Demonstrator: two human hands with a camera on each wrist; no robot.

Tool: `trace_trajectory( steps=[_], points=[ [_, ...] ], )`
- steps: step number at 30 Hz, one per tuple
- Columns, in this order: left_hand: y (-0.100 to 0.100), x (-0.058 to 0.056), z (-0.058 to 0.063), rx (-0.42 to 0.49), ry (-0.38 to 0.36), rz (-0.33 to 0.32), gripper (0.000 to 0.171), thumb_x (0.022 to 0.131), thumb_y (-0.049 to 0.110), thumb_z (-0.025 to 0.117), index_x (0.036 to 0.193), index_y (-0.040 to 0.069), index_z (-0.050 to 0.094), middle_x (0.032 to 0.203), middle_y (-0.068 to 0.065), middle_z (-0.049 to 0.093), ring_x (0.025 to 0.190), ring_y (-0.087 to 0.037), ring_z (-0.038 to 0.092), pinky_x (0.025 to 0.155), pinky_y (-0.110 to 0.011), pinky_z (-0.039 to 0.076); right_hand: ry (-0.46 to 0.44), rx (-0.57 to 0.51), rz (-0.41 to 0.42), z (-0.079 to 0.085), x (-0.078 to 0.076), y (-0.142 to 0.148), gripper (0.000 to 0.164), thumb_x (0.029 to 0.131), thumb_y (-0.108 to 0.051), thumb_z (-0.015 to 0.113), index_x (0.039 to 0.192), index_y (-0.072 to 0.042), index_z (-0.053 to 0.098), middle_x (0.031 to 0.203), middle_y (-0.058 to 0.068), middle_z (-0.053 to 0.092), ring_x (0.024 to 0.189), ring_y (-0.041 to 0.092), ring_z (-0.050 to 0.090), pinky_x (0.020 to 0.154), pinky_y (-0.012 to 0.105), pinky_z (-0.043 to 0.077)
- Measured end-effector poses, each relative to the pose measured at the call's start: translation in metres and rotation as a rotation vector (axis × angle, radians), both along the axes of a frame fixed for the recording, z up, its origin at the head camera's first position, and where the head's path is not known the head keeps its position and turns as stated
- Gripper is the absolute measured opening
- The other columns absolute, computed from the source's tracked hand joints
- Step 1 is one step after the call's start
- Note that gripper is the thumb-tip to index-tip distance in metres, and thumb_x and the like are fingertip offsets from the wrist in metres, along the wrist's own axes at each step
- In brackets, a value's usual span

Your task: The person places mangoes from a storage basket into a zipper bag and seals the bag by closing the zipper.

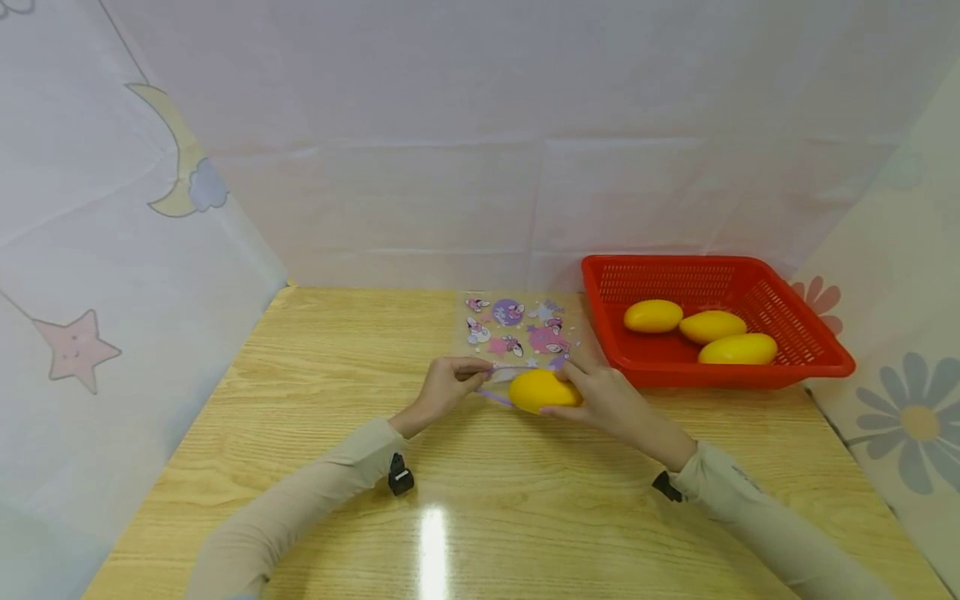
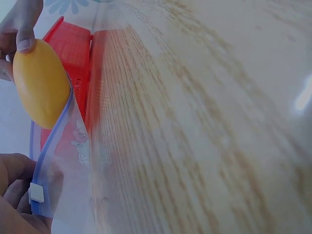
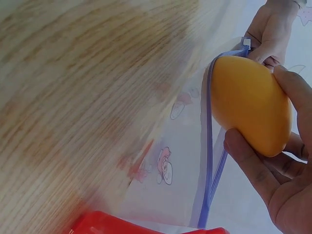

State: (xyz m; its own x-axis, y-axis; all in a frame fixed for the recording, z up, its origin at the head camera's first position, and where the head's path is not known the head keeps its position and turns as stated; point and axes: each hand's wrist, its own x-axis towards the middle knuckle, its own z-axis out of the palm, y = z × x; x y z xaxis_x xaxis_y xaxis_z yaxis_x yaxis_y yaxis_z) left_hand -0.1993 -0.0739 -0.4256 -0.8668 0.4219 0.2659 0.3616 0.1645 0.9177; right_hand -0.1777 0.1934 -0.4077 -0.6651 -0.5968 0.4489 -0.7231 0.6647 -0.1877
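My right hand [image 1: 609,403] grips a smooth yellow mango [image 1: 537,392], thumb and fingers around its outer end. The mango's other end sits at the open mouth of a clear slider zip bag [image 1: 487,340] printed with pink and purple cartoon figures. My left hand [image 1: 444,385] pinches the left end of the bag's purple zip edge, beside the white slider [image 2: 36,193]. In the right wrist view, the zip strip [image 3: 208,141] runs along the near side of the mango [image 3: 248,105]. The bag's body lies away from me on the table.
A red plastic basket [image 1: 720,377] stands at the back right with several yellow mangoes [image 1: 738,349] in it, close beside the bag. The wooden table [image 1: 315,358] meets a pale fabric backdrop [image 1: 420,208] at the back. Printed fabric also hangs at both sides.
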Motion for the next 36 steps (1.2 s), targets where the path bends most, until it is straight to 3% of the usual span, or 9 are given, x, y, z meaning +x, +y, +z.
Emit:
trace_trajectory(
  steps=[21,29,36],
  points=[
    [-0.001,0.005,0.0,-0.019,-0.014,-0.018,0.022,0.084,-0.004,0.055,0.104,-0.013,0.059,0.102,-0.027,0.059,0.091,-0.04,0.058,0.075,-0.037,0.052,0.062,0.042,0.008,-0.009,-0.002,-0.007,0.046,0.065,-0.048,0.072,0.085,-0.011,0.053,0.081,-0.004,0.045,0.06,0.01,0.04,0.047,0.018,0.036],
    [-0.003,0.002,-0.005,-0.01,-0.035,-0.045,0.023,0.084,-0.004,0.055,0.104,-0.015,0.057,0.104,-0.029,0.057,0.091,-0.04,0.057,0.076,-0.036,0.052,0.037,0.09,-0.006,-0.012,-0.001,-0.009,0.048,0.068,-0.054,0.068,0.089,-0.013,0.055,0.081,-0.005,0.046,0.061,0.01,0.041,0.047,0.019,0.038],
    [-0.004,0.002,-0.006,-0.008,-0.028,-0.056,0.022,0.084,-0.006,0.055,0.104,-0.015,0.057,0.104,-0.029,0.057,0.091,-0.04,0.058,0.076,-0.037,0.051,0.027,0.118,0.011,-0.007,0.002,-0.007,0.051,0.067,-0.047,0.071,0.096,-0.008,0.059,0.093,0.002,0.052,0.075,0.014,0.05,0.058,0.026,0.051]
  ],
)
